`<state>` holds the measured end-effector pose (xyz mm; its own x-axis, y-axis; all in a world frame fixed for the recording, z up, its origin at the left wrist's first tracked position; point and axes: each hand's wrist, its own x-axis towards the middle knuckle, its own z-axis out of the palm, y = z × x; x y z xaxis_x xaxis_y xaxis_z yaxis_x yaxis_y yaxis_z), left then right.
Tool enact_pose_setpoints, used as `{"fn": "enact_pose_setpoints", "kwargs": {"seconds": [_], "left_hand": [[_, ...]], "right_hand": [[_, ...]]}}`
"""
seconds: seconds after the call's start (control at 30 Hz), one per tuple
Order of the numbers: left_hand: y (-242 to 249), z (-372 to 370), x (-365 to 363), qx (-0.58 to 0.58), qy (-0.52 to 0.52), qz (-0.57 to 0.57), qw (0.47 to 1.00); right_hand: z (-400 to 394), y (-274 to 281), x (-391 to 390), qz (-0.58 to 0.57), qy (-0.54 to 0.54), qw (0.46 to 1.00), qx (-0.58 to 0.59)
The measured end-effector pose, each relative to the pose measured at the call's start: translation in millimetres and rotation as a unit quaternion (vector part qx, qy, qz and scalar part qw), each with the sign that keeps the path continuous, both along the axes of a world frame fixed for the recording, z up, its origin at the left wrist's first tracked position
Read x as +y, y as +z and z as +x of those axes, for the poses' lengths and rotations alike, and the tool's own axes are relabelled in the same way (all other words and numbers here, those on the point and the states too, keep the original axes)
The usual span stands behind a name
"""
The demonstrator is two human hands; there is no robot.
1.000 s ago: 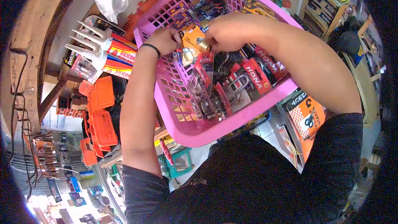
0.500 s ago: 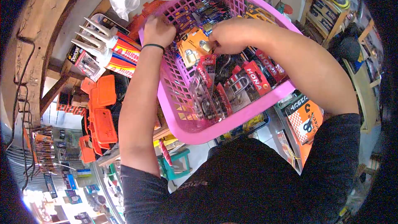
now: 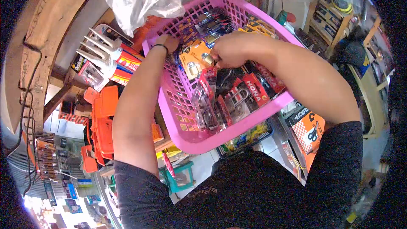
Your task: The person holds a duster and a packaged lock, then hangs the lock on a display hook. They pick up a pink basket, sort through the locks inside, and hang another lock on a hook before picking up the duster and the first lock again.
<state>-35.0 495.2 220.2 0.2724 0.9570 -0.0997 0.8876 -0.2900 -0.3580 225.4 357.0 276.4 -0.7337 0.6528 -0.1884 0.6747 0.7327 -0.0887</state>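
A pink basket holds several packaged items. Inside it, my right hand is closed at the edge of an orange padlock card; its fingertips are partly hidden beside the brass padlock. My left hand, with a dark band at the wrist, is bent over the basket's left side, and its fingers are mostly hidden. Red-labelled packs with shackles lie in the near part of the basket. Behind the orange card are blue and purple packs.
White-nozzled tubes and orange plastic boxes stand to the left. A clear plastic bag hangs above. A green stool is below, a wooden rack at the right.
The view has shifted a little, with the basket slightly lower. My left hand has dipped further over the basket's left side. My right hand remains at the orange card.
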Motion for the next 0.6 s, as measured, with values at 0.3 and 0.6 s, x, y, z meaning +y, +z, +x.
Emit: {"fn": "enact_pose_setpoints", "kwargs": {"seconds": [0.3, 0.6], "left_hand": [[14.1, 23.6, -28.6, -0.029, 0.028, 0.001, 0.999], [12.3, 54.2, -47.4, -0.146, 0.046, -0.116, 0.981]], "right_hand": [[-2.1, -0.6, -1.7, -0.010, -0.007, 1.000, -0.006], [-1.3, 0.0, 0.0, -0.020, 0.002, 1.000, -0.005]]}}
